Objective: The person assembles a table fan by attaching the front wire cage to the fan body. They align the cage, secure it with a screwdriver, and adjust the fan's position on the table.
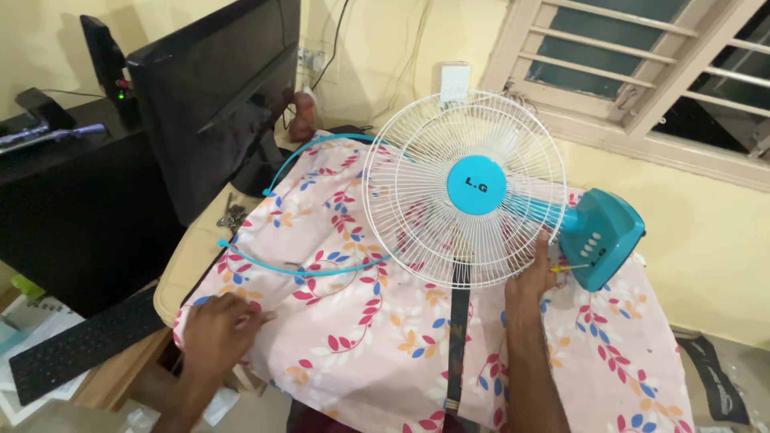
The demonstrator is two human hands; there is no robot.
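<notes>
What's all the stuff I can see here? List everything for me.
Table fan: one, white grille, blue hub and base, lying on the cloth.
Blue ring: one, thin blue hoop, on the cloth left of the fan.
Floral cloth: one, pink with red, blue and orange leaves, covering the table.
Dark strap: one, black, running down the cloth below the fan.
Monitor: one, black, upper left.
Keyboard: one, black, lower left.
Window: one, louvred, upper right.
Left hand: on the cloth's left edge.
Right hand: touching the fan grille's lower rim.

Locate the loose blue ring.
In the head view, the blue ring lies on the floral cloth, left of the white fan grille, beyond the left hand.
</notes>
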